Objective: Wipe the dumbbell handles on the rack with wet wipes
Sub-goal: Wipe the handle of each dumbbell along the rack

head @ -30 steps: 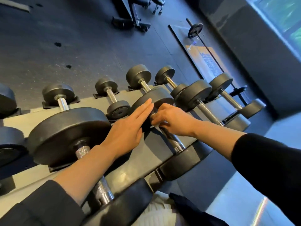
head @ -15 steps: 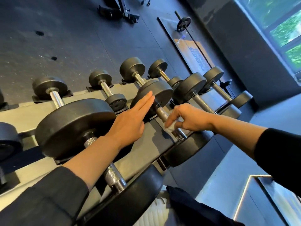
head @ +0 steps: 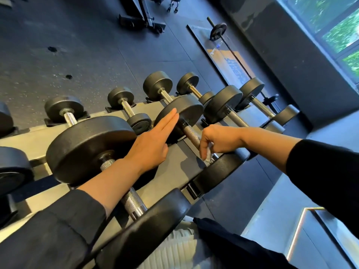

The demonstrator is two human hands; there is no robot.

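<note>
Head view. Dumbbell rack [head: 37,146], grey, runs across the frame at a tilt, with black round-headed dumbbells in two rows.

Left hand [head: 153,142]: flat, fingers straight and together, pressed against the inner face of the far head [head: 184,111] of the middle dumbbell. Black sleeve [head: 52,233] on the forearm, which crosses over the knurled handle of the large near dumbbell [head: 91,148].

Right hand [head: 219,139]: fingers curled down over the near end of the middle dumbbell's knurled handle [head: 191,133], pinching a white wet wipe [head: 208,155]. Only a small crumpled bit of the wipe shows below the fingers, right where the handle meets the near head [head: 221,169]. Bare stretch of handle visible between the two hands.

Further right on the rack: two more dumbbells with long chrome handles, just beside the right wrist.

Beyond the rack: dark rubber floor [head: 77,45], a barbell with a plate [head: 218,32] lying on a platform, bench frame [head: 141,16] at top, window [head: 338,30] at upper right.
</note>
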